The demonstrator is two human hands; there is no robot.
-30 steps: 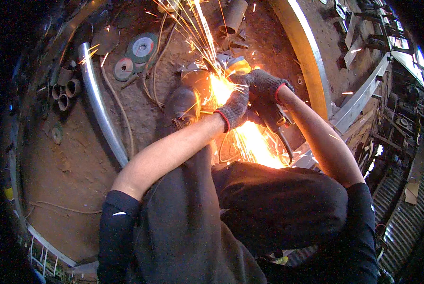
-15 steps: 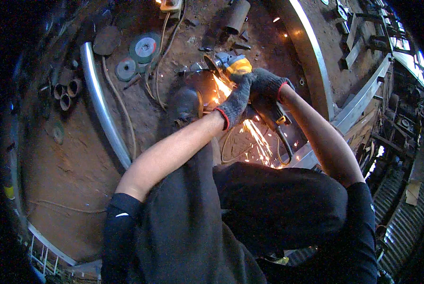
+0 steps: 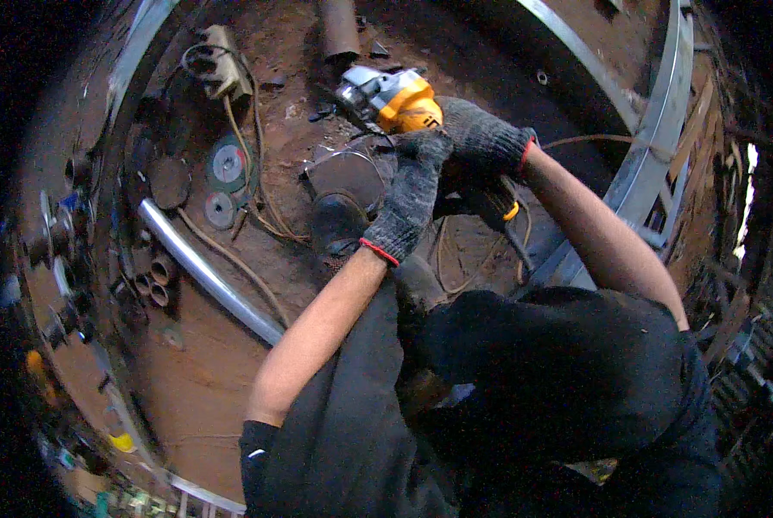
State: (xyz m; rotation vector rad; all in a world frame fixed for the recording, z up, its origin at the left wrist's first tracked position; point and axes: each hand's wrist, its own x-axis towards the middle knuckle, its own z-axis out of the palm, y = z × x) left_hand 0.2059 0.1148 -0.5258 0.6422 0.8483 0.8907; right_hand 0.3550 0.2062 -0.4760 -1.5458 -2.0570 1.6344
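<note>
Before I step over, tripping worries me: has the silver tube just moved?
No: against the green-rimmed disc, the silver tube hasn't shifted; the view turned.

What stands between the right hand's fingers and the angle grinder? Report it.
Only the grey knit glove: the right hand's fingers wrap the orange angle grinder. Nothing else visible intervenes; the left hand meets its near side.

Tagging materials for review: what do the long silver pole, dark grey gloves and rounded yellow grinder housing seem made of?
Long silver pole: likely polished metal, from its bright highlight.
Dark grey gloves: matte knitted yarn, by coarse texture; fibre unclear.
Rounded yellow grinder housing: probably smooth plastic, judging by its even colour.
</note>
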